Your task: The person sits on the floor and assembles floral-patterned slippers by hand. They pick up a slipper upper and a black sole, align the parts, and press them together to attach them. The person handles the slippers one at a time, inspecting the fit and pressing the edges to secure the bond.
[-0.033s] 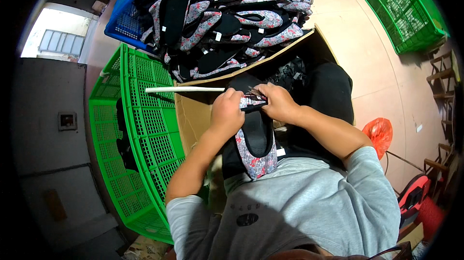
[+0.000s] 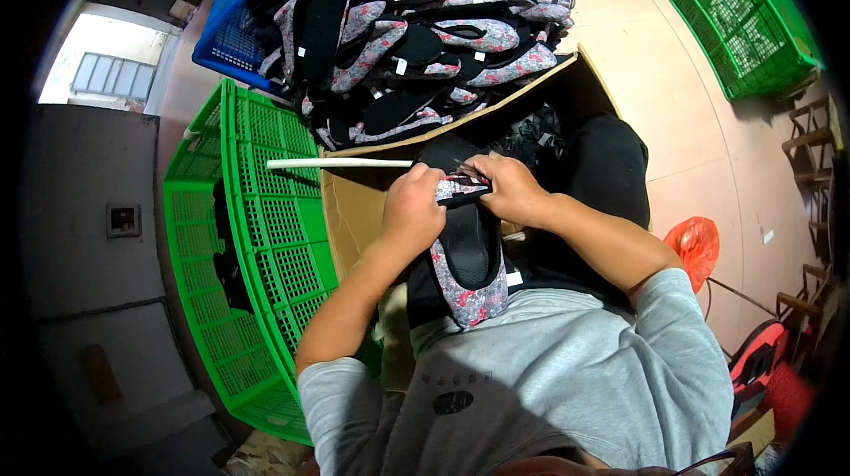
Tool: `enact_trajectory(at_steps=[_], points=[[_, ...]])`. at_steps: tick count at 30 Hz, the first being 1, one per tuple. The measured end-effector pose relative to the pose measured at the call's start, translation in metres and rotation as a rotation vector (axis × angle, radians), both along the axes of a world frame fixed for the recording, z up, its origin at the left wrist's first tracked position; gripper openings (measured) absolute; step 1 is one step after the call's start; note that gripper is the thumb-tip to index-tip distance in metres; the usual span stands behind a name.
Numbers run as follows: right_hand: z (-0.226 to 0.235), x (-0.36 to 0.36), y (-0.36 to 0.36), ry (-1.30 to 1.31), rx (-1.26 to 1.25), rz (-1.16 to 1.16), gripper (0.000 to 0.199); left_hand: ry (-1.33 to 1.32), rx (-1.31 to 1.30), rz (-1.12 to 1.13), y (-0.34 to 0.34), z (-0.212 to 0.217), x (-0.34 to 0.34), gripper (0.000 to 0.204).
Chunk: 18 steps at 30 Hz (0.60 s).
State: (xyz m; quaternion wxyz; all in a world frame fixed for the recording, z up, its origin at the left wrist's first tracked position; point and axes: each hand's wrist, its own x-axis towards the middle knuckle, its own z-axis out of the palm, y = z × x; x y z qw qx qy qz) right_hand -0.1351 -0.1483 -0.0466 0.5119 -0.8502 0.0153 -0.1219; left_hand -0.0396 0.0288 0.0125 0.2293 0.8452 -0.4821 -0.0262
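Note:
A slip-on cloth shoe (image 2: pixel 472 301) with a grey-and-red floral upper and black lining lies on my lap, its toe end toward my body. My left hand (image 2: pixel 414 206) is closed on the left side of its far end. On the other side of that end, my right hand (image 2: pixel 509 193) pinches the cloth from the right. Between my fingers the floral edge is folded, showing a pale inside. Thin, dark metal points stick out by my right fingertips; what tool they belong to I cannot make out. A white rod (image 2: pixel 341 163) runs leftward from behind my left hand.
Ahead, a blue crate (image 2: pixel 232 49) is heaped with floral and black shoes. An open cardboard box (image 2: pixel 354 210) stands before my knees. Green crates (image 2: pixel 279 246) stand at the left, and another green crate (image 2: pixel 739 20) at the far right. A red plastic bag (image 2: pixel 692 246) hangs at the right.
Both hands keep their hold on the shoe. My left elbow has shifted slightly outward, and the folded edge between my fingers has turned a little.

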Motion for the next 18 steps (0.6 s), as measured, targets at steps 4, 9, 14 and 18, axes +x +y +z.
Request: enact_trajectory(at_steps=[4,9,14,18], points=[[0.000,0.004,-0.011,-0.055,0.179,0.184,0.033,0.381,0.027,0.068,0.010,0.018,0.000,0.024],[0.015,-0.001,-0.028,0.233,0.683,0.467,0.036,1.392,-0.171,0.239,0.016,0.013,-0.011,0.016],[0.013,-0.008,-0.034,0.489,1.266,0.653,0.024,1.826,-0.420,0.349,0.017,0.021,-0.025,0.026],[0.022,-0.005,-0.025,0.453,1.293,0.580,0.027,1.911,-0.539,0.286,0.018,0.013,-0.026,0.032]])
